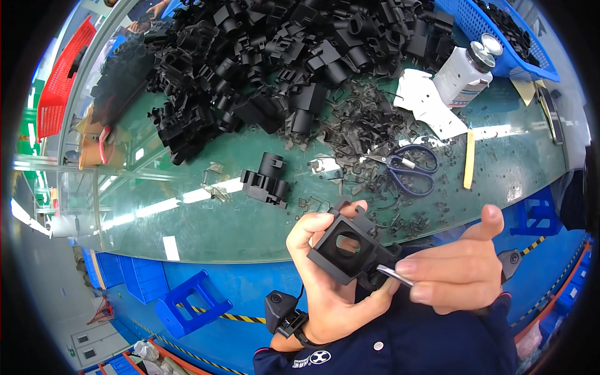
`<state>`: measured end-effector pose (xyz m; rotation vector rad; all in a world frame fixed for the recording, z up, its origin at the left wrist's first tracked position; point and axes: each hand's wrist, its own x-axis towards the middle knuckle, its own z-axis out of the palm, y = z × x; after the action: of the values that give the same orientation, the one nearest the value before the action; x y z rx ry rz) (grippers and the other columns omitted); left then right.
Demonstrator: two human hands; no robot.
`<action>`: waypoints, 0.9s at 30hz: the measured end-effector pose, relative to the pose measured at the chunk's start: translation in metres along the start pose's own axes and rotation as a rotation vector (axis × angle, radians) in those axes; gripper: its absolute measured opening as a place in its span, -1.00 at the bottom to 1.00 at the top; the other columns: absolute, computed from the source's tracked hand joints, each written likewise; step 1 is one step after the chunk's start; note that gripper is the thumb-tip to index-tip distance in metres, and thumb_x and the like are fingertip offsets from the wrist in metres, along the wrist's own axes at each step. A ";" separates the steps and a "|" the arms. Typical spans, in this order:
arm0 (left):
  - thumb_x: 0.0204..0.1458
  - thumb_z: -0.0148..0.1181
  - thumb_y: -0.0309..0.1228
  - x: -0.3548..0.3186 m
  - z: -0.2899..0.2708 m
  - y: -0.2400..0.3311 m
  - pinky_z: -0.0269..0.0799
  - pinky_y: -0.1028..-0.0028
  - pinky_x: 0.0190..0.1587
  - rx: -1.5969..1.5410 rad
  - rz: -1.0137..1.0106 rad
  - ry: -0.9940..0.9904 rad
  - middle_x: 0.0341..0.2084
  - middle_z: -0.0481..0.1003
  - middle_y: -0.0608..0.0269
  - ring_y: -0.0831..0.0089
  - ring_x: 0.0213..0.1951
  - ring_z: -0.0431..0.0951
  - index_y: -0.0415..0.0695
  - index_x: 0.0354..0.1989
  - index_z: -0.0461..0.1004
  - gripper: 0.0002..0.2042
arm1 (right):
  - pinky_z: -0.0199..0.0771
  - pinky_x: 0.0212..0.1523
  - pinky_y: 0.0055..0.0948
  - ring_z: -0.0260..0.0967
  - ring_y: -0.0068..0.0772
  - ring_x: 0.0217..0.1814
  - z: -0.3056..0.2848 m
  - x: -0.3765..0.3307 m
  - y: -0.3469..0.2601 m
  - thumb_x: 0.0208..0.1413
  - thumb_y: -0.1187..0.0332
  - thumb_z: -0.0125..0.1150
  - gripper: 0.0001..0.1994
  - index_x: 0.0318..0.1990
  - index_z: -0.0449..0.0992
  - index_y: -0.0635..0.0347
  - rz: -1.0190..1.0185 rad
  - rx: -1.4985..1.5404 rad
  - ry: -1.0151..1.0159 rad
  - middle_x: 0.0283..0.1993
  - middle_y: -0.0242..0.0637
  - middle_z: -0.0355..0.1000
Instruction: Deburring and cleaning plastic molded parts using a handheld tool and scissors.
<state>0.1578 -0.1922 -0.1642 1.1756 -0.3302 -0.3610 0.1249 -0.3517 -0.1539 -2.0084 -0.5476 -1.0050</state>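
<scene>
My left hand [325,294] is closed round a black plastic housing [342,249] that has a square frame and a round opening through it. The housing is held above the near edge of the bench, tilted. My right hand [453,275] pinches a slim silver metal tool [395,275], its tip touching or very near the housing's lower right side. The tool's kind is not clear, as my fingers cover its rear part. Another black housing [267,181] lies by itself on the green bench top, beyond my left hand.
A large heap of black plastic parts [269,56] covers the far bench. Black trimmings [362,125] lie in front, with dark-handled scissors [412,169], a yellow strip [469,159], and a white bottle [462,75]. A blue basket [500,44] stands far right. Blue stools [194,303] are on the floor.
</scene>
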 end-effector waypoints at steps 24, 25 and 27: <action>-0.39 0.34 -0.62 0.006 -0.012 -0.005 0.19 0.28 0.09 -0.034 0.020 -0.143 0.08 0.10 -0.10 0.19 0.15 0.17 -0.02 0.13 -0.16 -0.10 | -0.18 0.29 -0.11 0.45 -0.41 -0.33 -0.023 0.007 0.008 -0.16 0.58 0.16 -0.78 -0.32 0.47 0.05 0.390 0.030 0.056 -0.35 -0.27 0.49; -0.39 0.36 -0.58 0.008 -0.017 -0.010 0.19 0.27 0.09 -0.050 0.057 -0.179 0.08 0.10 -0.10 0.16 0.13 0.20 -0.01 0.14 -0.17 -0.08 | -0.11 0.27 -0.12 0.44 -0.41 -0.33 -0.024 0.005 0.016 -0.16 0.60 0.15 -0.79 -0.33 0.46 0.09 0.386 -0.070 0.042 -0.38 -0.28 0.47; -0.34 0.35 -0.39 0.010 -0.018 -0.013 0.21 0.12 0.06 -0.143 0.080 -0.165 0.06 0.14 -0.12 0.11 0.05 0.28 0.00 0.16 -0.16 -0.11 | 0.03 0.21 -0.15 0.41 -0.41 -0.36 -0.034 -0.001 0.035 -0.16 0.60 0.14 -0.84 -0.36 0.43 0.18 0.391 -0.280 -0.014 -0.42 -0.30 0.44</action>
<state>0.1733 -0.1865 -0.1816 0.9918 -0.4856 -0.4056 0.1320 -0.3993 -0.1591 -2.2537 -0.0110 -0.8598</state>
